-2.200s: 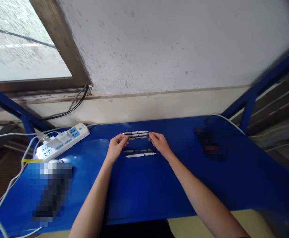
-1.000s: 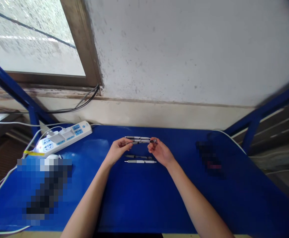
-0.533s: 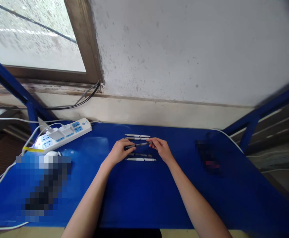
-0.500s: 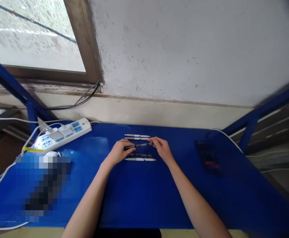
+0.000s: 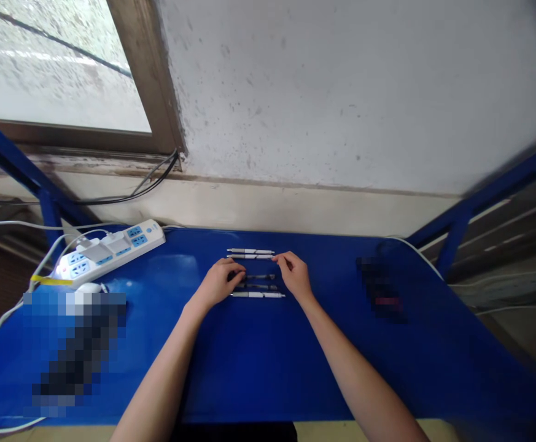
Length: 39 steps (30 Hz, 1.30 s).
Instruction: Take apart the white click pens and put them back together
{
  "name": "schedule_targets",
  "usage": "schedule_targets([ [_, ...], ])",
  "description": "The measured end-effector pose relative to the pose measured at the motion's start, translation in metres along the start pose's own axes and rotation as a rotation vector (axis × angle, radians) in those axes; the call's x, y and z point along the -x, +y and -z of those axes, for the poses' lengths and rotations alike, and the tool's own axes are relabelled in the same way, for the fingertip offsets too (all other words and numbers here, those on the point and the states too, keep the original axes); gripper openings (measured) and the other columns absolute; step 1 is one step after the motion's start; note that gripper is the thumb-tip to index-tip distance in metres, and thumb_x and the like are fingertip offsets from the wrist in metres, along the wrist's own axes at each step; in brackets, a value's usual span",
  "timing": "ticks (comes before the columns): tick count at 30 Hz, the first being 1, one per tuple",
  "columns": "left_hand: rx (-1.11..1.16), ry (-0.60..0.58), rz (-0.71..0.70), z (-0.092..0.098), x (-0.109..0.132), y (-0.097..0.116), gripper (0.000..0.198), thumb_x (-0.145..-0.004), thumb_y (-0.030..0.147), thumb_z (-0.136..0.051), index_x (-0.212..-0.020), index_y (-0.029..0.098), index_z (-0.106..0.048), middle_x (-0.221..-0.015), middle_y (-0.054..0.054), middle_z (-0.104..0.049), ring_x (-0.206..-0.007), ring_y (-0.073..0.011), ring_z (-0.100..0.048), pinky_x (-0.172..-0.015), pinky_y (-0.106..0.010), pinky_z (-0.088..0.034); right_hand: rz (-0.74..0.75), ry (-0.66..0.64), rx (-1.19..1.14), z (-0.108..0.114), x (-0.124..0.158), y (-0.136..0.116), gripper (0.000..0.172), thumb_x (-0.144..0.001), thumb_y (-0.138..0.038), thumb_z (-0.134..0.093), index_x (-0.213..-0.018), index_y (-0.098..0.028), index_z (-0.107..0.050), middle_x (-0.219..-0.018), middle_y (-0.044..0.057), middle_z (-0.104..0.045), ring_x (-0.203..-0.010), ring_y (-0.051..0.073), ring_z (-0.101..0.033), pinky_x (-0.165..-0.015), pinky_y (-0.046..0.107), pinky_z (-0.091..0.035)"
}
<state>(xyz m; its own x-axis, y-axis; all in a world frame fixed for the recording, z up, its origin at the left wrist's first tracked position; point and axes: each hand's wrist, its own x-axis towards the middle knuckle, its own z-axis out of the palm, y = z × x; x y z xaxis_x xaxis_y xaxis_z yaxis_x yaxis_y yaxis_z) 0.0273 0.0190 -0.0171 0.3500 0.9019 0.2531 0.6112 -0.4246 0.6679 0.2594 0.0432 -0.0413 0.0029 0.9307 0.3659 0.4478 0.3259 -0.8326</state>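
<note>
Several pens lie in a row of parallel lines on the blue table [image 5: 258,362]. Two white pens [image 5: 250,251] are at the far end, and a white pen [image 5: 257,294] lies nearest me. Between them sits a dark pen [image 5: 261,277], low on or at the table surface. My left hand [image 5: 217,285] has its fingers curled and pinches the dark pen's left end. My right hand [image 5: 293,276] is curled at its right end. Another dark pen [image 5: 258,286] lies just below it, between my hands.
A white power strip [image 5: 111,250] with plugs and white cables sits at the table's far left. Blurred-out objects lie at the near left [image 5: 72,344] and at the right [image 5: 380,288]. A wall and window frame stand behind the table. Blue frame bars rise at both sides.
Both hands have lowered the dark pen from above the table into the row, between the far white pens and the near ones. The view shifted slightly.
</note>
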Motion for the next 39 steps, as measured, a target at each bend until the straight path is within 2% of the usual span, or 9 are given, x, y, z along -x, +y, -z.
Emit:
schedule_targets([
  [5, -0.028, 0.17, 0.043, 0.001, -0.001, -0.003, 0.022, -0.089, 0.024, -0.049, -0.091, 0.021, -0.071, -0.092, -0.007, -0.067, -0.092, -0.0224, -0.06, -0.085, -0.035, -0.045, 0.028, 0.037, 0.047, 0.001, 0.0, -0.003, 0.027, -0.091, -0.03, -0.046, -0.081, -0.02, -0.069, -0.077, 0.004, -0.061, -0.061, 0.016, -0.051, -0.057, 0.028, -0.038],
  [9, -0.117, 0.323, 0.129, 0.002, 0.0, -0.009, 0.021, -0.089, 0.024, -0.05, -0.095, 0.02, -0.069, -0.094, -0.008, -0.064, -0.092, -0.0232, -0.059, -0.086, -0.036, -0.045, 0.045, 0.056, 0.105, 0.001, -0.001, -0.002, 0.021, -0.088, -0.024, -0.048, -0.083, -0.02, -0.068, -0.081, 0.005, -0.062, -0.066, 0.017, -0.054, -0.064, 0.03, -0.041],
  [12, -0.185, 0.377, 0.206, 0.001, 0.002, -0.015, 0.023, -0.086, 0.024, -0.053, -0.105, 0.02, -0.066, -0.1, -0.01, -0.062, -0.093, -0.0251, -0.058, -0.085, -0.038, -0.046, 0.067, 0.071, 0.154, 0.0, -0.002, 0.001, 0.019, -0.085, -0.021, -0.049, -0.085, -0.019, -0.067, -0.085, 0.006, -0.064, -0.072, 0.02, -0.056, -0.069, 0.032, -0.044],
  [15, -0.211, 0.35, 0.227, -0.002, 0.003, -0.019, 0.027, -0.085, 0.024, -0.055, -0.11, 0.019, -0.064, -0.102, -0.011, -0.063, -0.091, -0.0266, -0.058, -0.084, -0.039, -0.046, 0.09, 0.048, 0.188, -0.002, -0.001, 0.003, 0.018, -0.083, -0.019, -0.05, -0.088, -0.02, -0.067, -0.087, 0.007, -0.065, -0.077, 0.021, -0.057, -0.075, 0.035, -0.045],
  [19, -0.195, 0.294, 0.185, -0.005, 0.002, -0.021, 0.022, -0.085, 0.023, -0.055, -0.103, 0.02, -0.066, -0.098, -0.01, -0.067, -0.091, -0.027, -0.058, -0.084, -0.04, -0.045, 0.11, -0.001, 0.214, -0.003, -0.001, 0.004, 0.017, -0.082, -0.017, -0.05, -0.087, -0.021, -0.066, -0.087, 0.007, -0.066, -0.079, 0.023, -0.057, -0.078, 0.037, -0.045],
  [25, -0.183, 0.292, 0.165, -0.004, 0.0, -0.012, 0.017, -0.086, 0.023, -0.054, -0.097, 0.02, -0.067, -0.091, -0.009, -0.066, -0.087, -0.0253, -0.058, -0.08, -0.038, -0.045, 0.109, -0.007, 0.216, -0.004, 0.0, 0.004, 0.017, -0.081, -0.017, -0.052, -0.088, -0.022, -0.067, -0.086, 0.006, -0.065, -0.08, 0.023, -0.056, -0.077, 0.038, -0.046],
  [28, -0.099, 0.191, 0.046, -0.004, -0.001, -0.003, 0.014, -0.087, 0.027, -0.056, -0.091, 0.021, -0.068, -0.09, -0.007, -0.067, -0.09, -0.0236, -0.058, -0.083, -0.036, -0.045, 0.104, -0.011, 0.221, -0.004, 0.0, 0.004, 0.018, -0.082, -0.017, -0.052, -0.09, -0.023, -0.068, -0.088, 0.007, -0.065, -0.082, 0.024, -0.056, -0.078, 0.038, -0.046],
  [32, -0.023, 0.007, -0.081, -0.009, -0.001, 0.008, 0.015, -0.084, 0.028, -0.061, -0.094, 0.022, -0.07, -0.091, -0.007, -0.068, -0.089, -0.0224, -0.059, -0.083, -0.035, -0.045, 0.114, -0.01, 0.225, -0.004, 0.001, 0.004, 0.019, -0.082, -0.017, -0.053, -0.092, -0.023, -0.069, -0.088, 0.007, -0.064, -0.084, 0.024, -0.056, -0.079, 0.038, -0.046],
  [39, 0.023, -0.063, -0.073, -0.009, -0.002, 0.012, 0.02, -0.087, 0.02, -0.053, -0.091, 0.022, -0.073, -0.089, -0.007, -0.069, -0.088, -0.0216, -0.06, -0.084, -0.036, -0.045, 0.11, -0.022, 0.219, -0.004, 0.0, 0.003, 0.02, -0.083, -0.017, -0.053, -0.091, -0.023, -0.069, -0.088, 0.007, -0.064, -0.084, 0.024, -0.056, -0.079, 0.038, -0.046],
])
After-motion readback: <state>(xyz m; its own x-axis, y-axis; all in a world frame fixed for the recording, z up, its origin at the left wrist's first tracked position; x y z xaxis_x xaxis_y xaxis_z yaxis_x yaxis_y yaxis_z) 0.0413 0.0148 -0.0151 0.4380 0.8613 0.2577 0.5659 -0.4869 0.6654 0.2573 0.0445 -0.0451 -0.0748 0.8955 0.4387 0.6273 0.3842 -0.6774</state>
